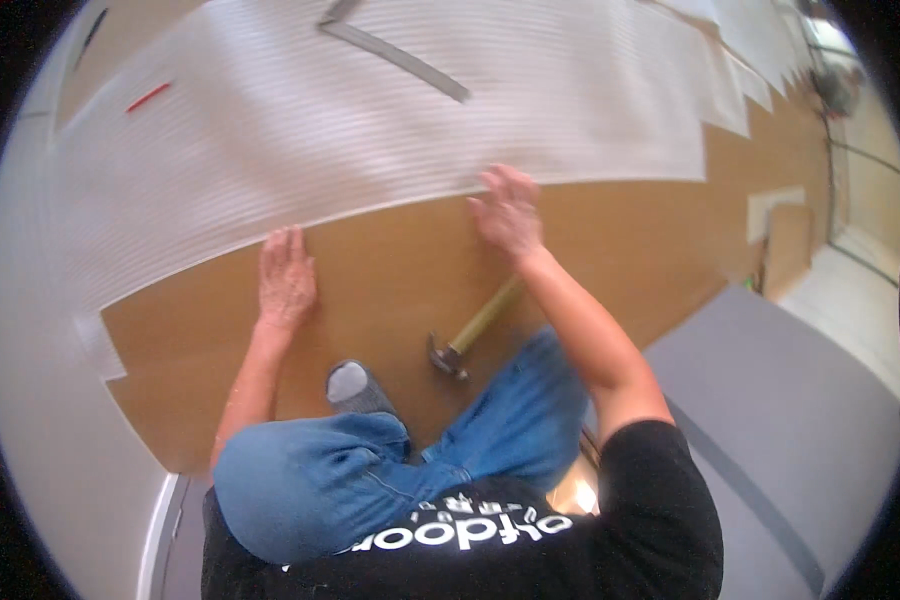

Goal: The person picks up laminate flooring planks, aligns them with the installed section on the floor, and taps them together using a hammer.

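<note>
Wood-coloured floor boards [390, 260] lie in front of me, and I sit on them. A sheet of white ribbed foam underlay [390, 140] borders their far edge. My left hand [287, 278] rests flat on the boards near that edge, fingers pointing away from me. To its right, my right hand [510, 212] lies with its fingers spread over the seam between board and foam. Neither hand holds anything. Between my knees and my right forearm lies a claw hammer [470, 335] with a yellowish handle, its end hidden behind the forearm.
A grey metal square [395, 60] lies on the foam at the far side. A red pencil-like stick [148, 97] is farther left. A white wall [50, 330] runs along the left. Grey sheeting [780, 400] covers the right, near a loose board piece [788, 245].
</note>
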Motion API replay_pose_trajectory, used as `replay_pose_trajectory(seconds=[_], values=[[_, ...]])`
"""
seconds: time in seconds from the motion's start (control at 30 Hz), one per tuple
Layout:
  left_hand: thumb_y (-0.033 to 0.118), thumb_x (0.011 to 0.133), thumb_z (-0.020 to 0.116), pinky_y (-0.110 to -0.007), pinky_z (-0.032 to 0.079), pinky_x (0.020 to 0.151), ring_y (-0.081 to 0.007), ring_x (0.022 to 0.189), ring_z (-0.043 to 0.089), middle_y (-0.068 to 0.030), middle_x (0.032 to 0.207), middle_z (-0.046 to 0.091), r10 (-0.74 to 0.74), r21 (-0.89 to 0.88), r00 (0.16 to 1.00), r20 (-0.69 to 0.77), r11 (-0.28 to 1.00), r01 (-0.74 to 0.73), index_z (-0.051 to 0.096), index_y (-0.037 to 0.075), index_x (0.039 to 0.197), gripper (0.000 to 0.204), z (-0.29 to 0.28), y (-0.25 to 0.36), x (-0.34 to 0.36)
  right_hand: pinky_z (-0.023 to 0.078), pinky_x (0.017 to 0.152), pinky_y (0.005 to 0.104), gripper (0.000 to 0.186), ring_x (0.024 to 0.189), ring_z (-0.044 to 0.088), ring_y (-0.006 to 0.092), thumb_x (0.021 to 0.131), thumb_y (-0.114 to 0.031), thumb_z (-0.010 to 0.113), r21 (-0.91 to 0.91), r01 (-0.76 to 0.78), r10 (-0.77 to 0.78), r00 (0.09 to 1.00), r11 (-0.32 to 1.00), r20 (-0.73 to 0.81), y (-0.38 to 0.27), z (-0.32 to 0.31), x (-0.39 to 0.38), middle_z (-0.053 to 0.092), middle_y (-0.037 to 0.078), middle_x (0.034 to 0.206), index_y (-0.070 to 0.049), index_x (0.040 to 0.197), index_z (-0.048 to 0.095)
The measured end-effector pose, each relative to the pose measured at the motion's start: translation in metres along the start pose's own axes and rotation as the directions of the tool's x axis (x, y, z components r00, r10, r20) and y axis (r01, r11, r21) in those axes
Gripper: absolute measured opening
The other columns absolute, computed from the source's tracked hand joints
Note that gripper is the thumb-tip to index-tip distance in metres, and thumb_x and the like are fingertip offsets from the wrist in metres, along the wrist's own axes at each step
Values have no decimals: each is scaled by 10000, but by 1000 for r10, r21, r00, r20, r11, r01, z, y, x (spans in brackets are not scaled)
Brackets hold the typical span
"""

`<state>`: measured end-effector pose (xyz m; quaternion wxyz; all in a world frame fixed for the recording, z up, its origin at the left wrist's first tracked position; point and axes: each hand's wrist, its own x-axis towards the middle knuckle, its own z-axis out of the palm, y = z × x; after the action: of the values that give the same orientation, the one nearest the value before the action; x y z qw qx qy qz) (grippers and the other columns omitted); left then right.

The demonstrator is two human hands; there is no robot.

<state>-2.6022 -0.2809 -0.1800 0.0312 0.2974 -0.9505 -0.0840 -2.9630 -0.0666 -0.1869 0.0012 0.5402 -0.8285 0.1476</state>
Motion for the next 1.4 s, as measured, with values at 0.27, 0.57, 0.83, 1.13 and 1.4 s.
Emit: replay_pose_trajectory(seconds=[0.27, 0.57, 0.83, 1.13, 1.4], values=[[363, 884, 741, -486, 275, 1196, -311, 1457, 351, -140, 1525, 433, 257, -73, 966, -4, 964, -257, 496, 128, 1478, 685, -39, 35, 198, 243, 1217, 544, 621, 1467, 354, 357, 993, -397, 565, -121, -143, 145, 989, 982, 9, 69, -3, 3, 359, 153, 1621, -58, 1496, 433], [501, 961, 623, -515, 224, 1231, -276, 1470, 375, -104, 1539, 473, 182, 36, 981, -74, 983, -179, 536, 174, 1466, 608, 11, 14, 425, 264, 1214, 558, 597, 1435, 398, 350, 908, -285, 613, -27, -159, 159, 987, 987, 1, 78, -7, 7, 437, 148, 1561, -60, 1446, 482], [486, 966, 599, -553, 197, 1231, -263, 1495, 328, -78, 1571, 431, -197, 36, 954, -225, 977, 210, 512, 174, 1472, 601, 31, -3, 445, 258, 1218, 552, 608, 1439, 384, 326, 874, -278, 627, 3, -220, 219, 972, 976, 83, 72, -16, 21, 425, 121, 1558, -95, 1436, 479], [409, 957, 574, -575, 121, 1242, -268, 1515, 286, -83, 1607, 375, -234, -16, 966, -106, 972, 234, 448, 153, 1502, 615, 22, -5, 447, 306, 1072, 551, 635, 1358, 423, 390, 876, -336, 663, 29, -300, 298, 952, 953, 65, 142, -22, 106, 441, 218, 1513, -75, 1427, 487], [322, 850, 626, -607, 155, 1219, -310, 1487, 334, -123, 1565, 408, -215, -31, 972, -99, 977, 213, 491, 143, 1453, 643, 13, -2, 470, 232, 1218, 552, 660, 1460, 353, 320, 934, -351, 607, -109, -357, 360, 933, 928, 2, 236, 8, 347, 383, 114, 1607, -98, 1514, 420]])
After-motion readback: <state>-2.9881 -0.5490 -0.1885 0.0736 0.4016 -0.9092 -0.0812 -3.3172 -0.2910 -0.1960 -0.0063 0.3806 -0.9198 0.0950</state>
